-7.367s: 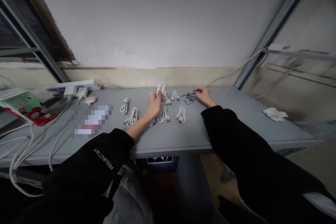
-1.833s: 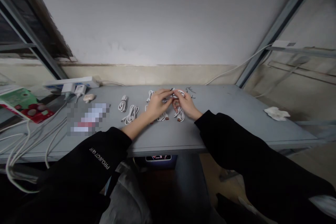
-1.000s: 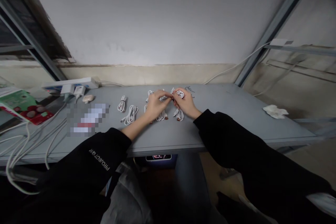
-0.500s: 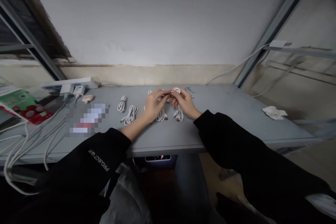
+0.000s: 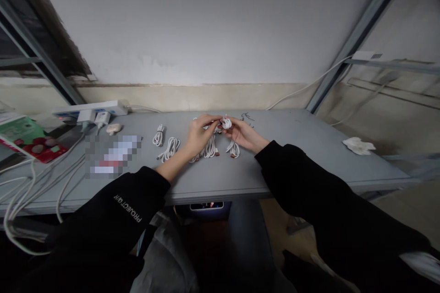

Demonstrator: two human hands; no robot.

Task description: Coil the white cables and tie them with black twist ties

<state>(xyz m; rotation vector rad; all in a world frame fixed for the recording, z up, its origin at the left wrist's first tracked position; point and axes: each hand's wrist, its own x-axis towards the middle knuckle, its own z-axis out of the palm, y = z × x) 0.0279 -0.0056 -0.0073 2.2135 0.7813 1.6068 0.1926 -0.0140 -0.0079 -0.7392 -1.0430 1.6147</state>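
My left hand (image 5: 198,133) and my right hand (image 5: 243,133) meet over the far middle of the grey table (image 5: 302,155). Both pinch a small coiled white cable (image 5: 225,123) held just above the table. Under and beside my hands lie more bundled white cables: one (image 5: 233,149) below my right hand, a heap (image 5: 208,149) under my left hand, and two further left (image 5: 169,148) (image 5: 158,136). A few thin black ties (image 5: 248,118) lie behind my right hand.
A white power strip (image 5: 87,111) with plugged chargers sits at the back left, with loose white leads (image 5: 30,187) trailing off the table's left front. A green and red packet (image 5: 25,137) lies far left. A crumpled tissue (image 5: 358,145) lies at the right.
At first my left hand held up a coiled cable and my right reached the black ties. My hands then came together and have been working on the coil, now lifted slightly.
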